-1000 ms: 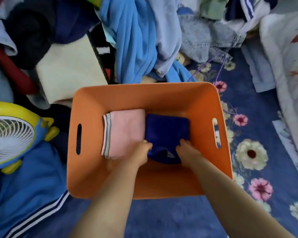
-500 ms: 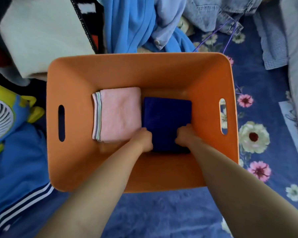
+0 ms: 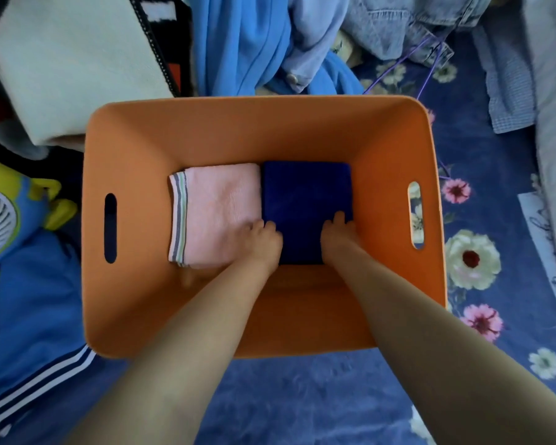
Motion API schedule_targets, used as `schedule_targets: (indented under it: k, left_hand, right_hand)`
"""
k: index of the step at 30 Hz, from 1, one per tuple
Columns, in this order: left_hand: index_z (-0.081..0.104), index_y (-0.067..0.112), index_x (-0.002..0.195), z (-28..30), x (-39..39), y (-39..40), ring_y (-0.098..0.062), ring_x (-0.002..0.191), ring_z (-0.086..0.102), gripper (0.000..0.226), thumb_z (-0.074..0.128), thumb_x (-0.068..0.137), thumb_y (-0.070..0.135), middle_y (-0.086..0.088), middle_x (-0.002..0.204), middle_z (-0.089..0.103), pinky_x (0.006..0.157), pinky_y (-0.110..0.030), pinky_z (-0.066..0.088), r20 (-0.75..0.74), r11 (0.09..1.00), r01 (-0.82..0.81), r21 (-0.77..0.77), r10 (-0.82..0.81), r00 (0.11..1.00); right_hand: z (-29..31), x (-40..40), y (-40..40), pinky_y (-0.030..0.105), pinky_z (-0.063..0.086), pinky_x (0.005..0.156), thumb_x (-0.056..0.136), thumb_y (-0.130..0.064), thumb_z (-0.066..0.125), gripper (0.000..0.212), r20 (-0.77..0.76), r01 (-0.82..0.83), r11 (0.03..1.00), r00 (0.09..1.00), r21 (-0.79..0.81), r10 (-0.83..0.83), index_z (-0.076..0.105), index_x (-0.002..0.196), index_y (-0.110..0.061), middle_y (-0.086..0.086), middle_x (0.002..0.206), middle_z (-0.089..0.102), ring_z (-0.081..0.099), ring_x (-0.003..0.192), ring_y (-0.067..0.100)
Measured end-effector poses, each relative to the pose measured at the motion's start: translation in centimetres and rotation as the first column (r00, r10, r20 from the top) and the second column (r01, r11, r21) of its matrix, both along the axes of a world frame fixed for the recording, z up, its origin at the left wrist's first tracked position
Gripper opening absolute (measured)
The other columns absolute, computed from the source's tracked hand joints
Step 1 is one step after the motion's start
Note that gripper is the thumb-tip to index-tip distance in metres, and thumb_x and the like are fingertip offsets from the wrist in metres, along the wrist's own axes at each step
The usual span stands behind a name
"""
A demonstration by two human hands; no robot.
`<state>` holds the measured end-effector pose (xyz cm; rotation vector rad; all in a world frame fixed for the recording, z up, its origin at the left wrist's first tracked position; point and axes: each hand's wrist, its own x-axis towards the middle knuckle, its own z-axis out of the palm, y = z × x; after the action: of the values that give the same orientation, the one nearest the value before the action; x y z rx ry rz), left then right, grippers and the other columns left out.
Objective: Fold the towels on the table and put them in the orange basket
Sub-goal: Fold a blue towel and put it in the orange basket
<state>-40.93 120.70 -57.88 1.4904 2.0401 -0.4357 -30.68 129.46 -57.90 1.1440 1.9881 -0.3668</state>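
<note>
Home: strewn clothes (image 3: 247,43), floral bedspread (image 3: 472,261).

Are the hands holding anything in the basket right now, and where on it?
Both hands are on the dark blue towel at its near edge: left hand at the near-left corner, right hand at the near-right. Whether the fingers grip or only press cannot be told.

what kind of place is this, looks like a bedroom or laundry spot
Probably a bedroom or living space at home, in use for sorting laundry: a floral blue bedsheet under the orange basket, heaped clothes behind it, and a small fan.
</note>
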Motion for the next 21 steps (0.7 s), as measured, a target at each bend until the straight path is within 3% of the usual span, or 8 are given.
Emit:
schedule_targets:
  k: [3, 6, 13, 21]
  left_hand:
    - [0.046, 0.008, 0.129, 0.3, 0.2, -0.4, -0.029, 0.127, 0.033, 0.042, 0.046, 0.087, 0.005, -0.011, 0.135, 0.038, 0.103, -0.037, 0.03, -0.07, 0.993, 0.104, -0.047, -0.108, 0.992]
    - [0.045, 0.011, 0.13, 2.0, 0.4, -0.3, -0.027, 0.129, 0.031, 0.042, 0.048, 0.088, 0.008, -0.01, 0.136, 0.038, 0.106, -0.036, 0.028, -0.085, 0.989, 0.107, -0.105, -0.116, 0.99]
    - [0.053, 0.014, 0.121, 10.0, -0.3, 0.2, -0.026, 0.123, 0.038, 0.038, 0.055, 0.083, 0.012, -0.008, 0.128, 0.047, 0.098, -0.034, 0.034, -0.162, 0.997, -0.05, -0.058, 0.04, 0.986]
    - [0.051, 0.009, 0.124, 25.6, 2.6, -0.6, -0.028, 0.126, 0.038, 0.036, 0.043, 0.088, 0.009, -0.012, 0.132, 0.045, 0.098, -0.037, 0.037, -0.257, 0.978, -0.112, 0.174, 0.155, 0.954]
  right_hand:
    - [0.6, 0.6, -0.8, 0.041, 0.036, 0.105, 0.088, -0.012, 0.052, 0.063, 0.052, -0.12, 0.993, 0.991, 0.019, 0.119, 0.02, 0.141, -0.008, 0.016, 0.144, 0.015, 0.028, 0.13, 0.036]
    - [2.1, 0.5, -1.1, 0.044, 0.032, 0.108, 0.092, -0.016, 0.045, 0.059, 0.095, -0.136, 0.989, 0.986, -0.05, 0.14, 0.017, 0.143, -0.007, 0.017, 0.149, 0.01, 0.022, 0.135, 0.037]
    - [9.7, 0.1, -1.3, 0.042, 0.04, 0.098, 0.089, -0.008, 0.045, 0.041, -0.253, -0.149, 0.988, 0.956, 0.028, 0.151, 0.042, 0.13, -0.007, 0.014, 0.139, 0.033, 0.035, 0.125, 0.031]
    - [24.1, 3.0, -1.4, 0.04, 0.041, 0.09, 0.088, -0.006, 0.041, 0.03, -0.559, -0.097, 0.966, 0.8, 0.238, 0.218, 0.051, 0.116, -0.004, 0.015, 0.128, 0.042, 0.039, 0.118, 0.032]
